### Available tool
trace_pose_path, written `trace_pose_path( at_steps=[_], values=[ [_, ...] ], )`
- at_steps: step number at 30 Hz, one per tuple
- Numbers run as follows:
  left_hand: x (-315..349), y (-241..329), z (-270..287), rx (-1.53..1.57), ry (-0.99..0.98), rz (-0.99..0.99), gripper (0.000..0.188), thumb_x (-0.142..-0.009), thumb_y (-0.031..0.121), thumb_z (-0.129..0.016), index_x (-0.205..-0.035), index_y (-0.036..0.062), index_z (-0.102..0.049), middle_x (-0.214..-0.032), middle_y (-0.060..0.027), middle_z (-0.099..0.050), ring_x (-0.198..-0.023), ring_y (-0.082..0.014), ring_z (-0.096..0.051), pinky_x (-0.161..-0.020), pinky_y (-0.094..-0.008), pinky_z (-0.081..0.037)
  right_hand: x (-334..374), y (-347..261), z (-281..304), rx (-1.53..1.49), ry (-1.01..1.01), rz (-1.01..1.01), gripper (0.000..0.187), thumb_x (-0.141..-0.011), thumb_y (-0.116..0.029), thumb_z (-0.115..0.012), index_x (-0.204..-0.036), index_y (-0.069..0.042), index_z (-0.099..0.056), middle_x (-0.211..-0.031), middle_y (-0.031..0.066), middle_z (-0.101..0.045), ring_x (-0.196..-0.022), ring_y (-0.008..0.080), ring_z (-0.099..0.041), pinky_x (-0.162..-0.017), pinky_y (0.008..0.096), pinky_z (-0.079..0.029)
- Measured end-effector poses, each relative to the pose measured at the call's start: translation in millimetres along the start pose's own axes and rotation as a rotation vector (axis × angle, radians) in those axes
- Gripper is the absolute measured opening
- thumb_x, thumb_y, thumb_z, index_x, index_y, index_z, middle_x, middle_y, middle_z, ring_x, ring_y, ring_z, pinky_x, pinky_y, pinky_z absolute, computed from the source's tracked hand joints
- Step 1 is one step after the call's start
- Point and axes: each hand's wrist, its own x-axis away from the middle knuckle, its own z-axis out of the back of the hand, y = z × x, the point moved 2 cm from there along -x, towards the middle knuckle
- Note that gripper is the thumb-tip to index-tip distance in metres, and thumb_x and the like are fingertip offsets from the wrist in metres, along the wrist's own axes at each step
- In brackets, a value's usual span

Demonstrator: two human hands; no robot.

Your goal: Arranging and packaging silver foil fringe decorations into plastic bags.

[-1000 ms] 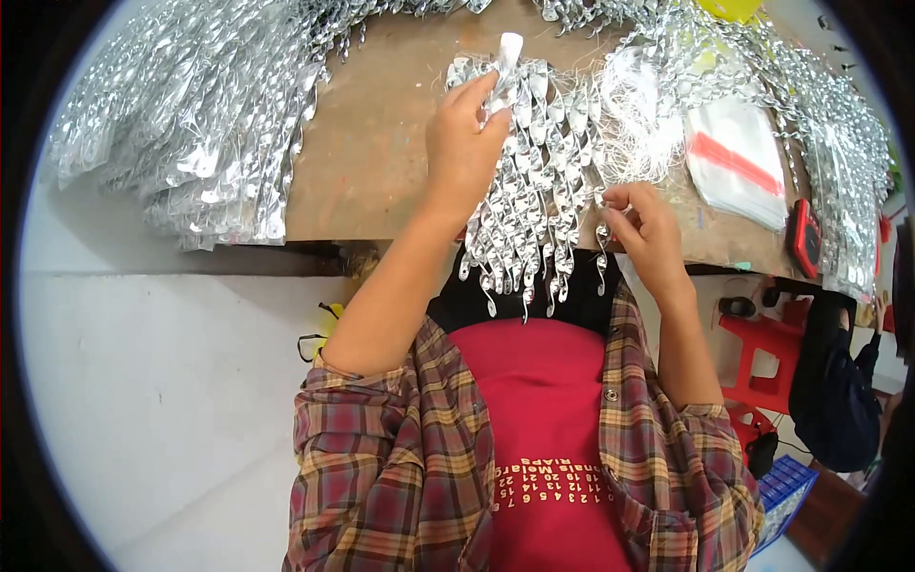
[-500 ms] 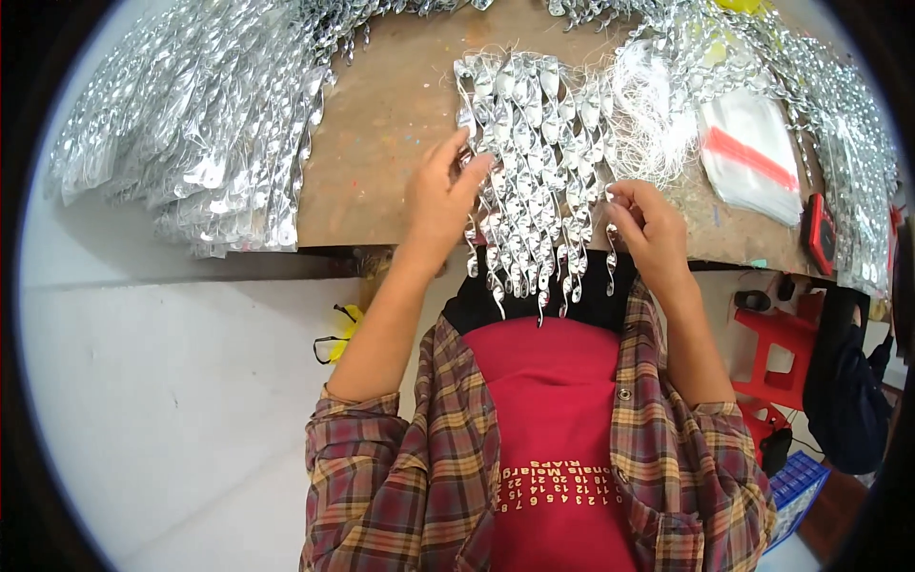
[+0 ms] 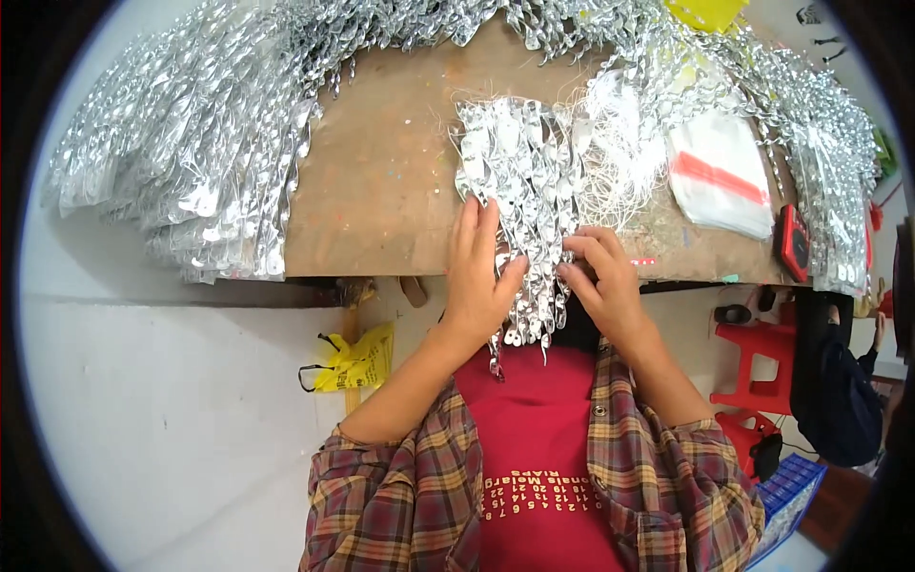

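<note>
A bundle of shiny silver twisted strips (image 3: 529, 167) lies over the table's front edge, its lower ends hanging towards my lap. My left hand (image 3: 477, 276) rests along the bundle's left side, fingers stretched out and thumb apart on the strips. Against the right side is my right hand (image 3: 608, 286), with bent fingers and a gap between thumb and forefinger. Both hands press the strips inward, neither closed round them. Fine white threads (image 3: 620, 181) lie in a loose tangle right of the bundle.
Heaps of silver twisted strips (image 3: 191, 143) cover the table's left, back and right. Clear plastic bags with a red band (image 3: 720, 181) lie at right, near a red device (image 3: 793, 243). Below are a yellow bag (image 3: 362, 360), a red stool (image 3: 758, 357) and a blue crate (image 3: 791, 500).
Both hands have come closer together, and the bundle between them is narrower. The strips sit lower in view and the hanging ends are gathered. The whole view has shifted slightly.
</note>
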Motion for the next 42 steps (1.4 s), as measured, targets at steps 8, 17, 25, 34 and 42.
trace_pose_path(
  at_steps=[8, 17, 25, 34, 42],
  values=[
    [-11.2, -8.0, 7.3, 0.031, 0.036, 0.037, 0.058, -0.083, 0.016, -0.065, -0.133, -0.0036, -0.043, -0.14, -0.0286, -0.034, -0.129, -0.0379, -0.036, -0.107, -0.0401, -0.029, -29.7, 11.8, 10.5, -0.029, 0.123, -0.011, 0.027, -0.083, -0.008, -0.064, -0.109, -0.006, -0.059, -0.081, 0.0058, -0.053, -0.064, 0.0127, -0.05, -0.059, 0.0265, -0.043],
    [-20.8, -1.4, -5.8, -0.101, 0.125, 0.062, 0.053, -0.087, 0.027, -0.061, -0.131, 0.001, -0.047, -0.137, -0.0256, -0.038, -0.123, -0.0404, -0.037, -0.103, -0.0457, -0.029, -45.4, 6.0, 12.4, 0.019, -0.112, 0.056, 0.03, -0.08, -0.022, -0.07, -0.108, -0.011, -0.065, -0.089, 0.0069, -0.055, -0.068, 0.0168, -0.057, -0.062, 0.0276, -0.047],
    [-19.3, -8.9, -5.2, 0.101, 0.107, 0.181, 0.051, -0.085, 0.022, -0.063, -0.13, 0.0022, -0.049, -0.138, -0.0255, -0.039, -0.125, -0.0384, -0.04, -0.105, -0.0412, -0.03, -45.6, 22.4, 16.7, -0.107, -0.162, 0.091, 0.031, -0.079, -0.018, -0.07, -0.108, -0.011, -0.066, -0.107, 0.0111, -0.049, -0.072, 0.0155, -0.057, -0.064, 0.0263, -0.048],
    [-21.9, -1.6, 5.7, 0.128, 0.072, 0.156, 0.045, -0.087, 0.015, -0.058, -0.129, -0.001, -0.05, -0.142, -0.0241, -0.034, -0.127, -0.0319, -0.041, -0.104, -0.0392, -0.032, -42.6, 26.8, 11.6, 0.05, -0.07, 0.31, 0.035, -0.076, -0.023, -0.07, -0.11, -0.017, -0.066, -0.119, 0.0128, -0.051, -0.09, 0.0277, -0.051, -0.082, 0.0384, -0.044],
    [-26.1, -9.3, -7.4, -0.003, 0.066, 0.095, 0.05, -0.091, 0.026, -0.055, -0.132, -0.0003, -0.046, -0.144, -0.029, -0.025, -0.133, -0.0401, -0.03, -0.108, -0.0429, -0.024, -48.1, 28.0, 23.4, 0.058, -0.052, 0.355, 0.036, -0.08, -0.024, -0.068, -0.114, -0.013, -0.063, -0.126, 0.0123, -0.054, -0.106, 0.0311, -0.053, -0.092, 0.0392, -0.04]
  ],
)
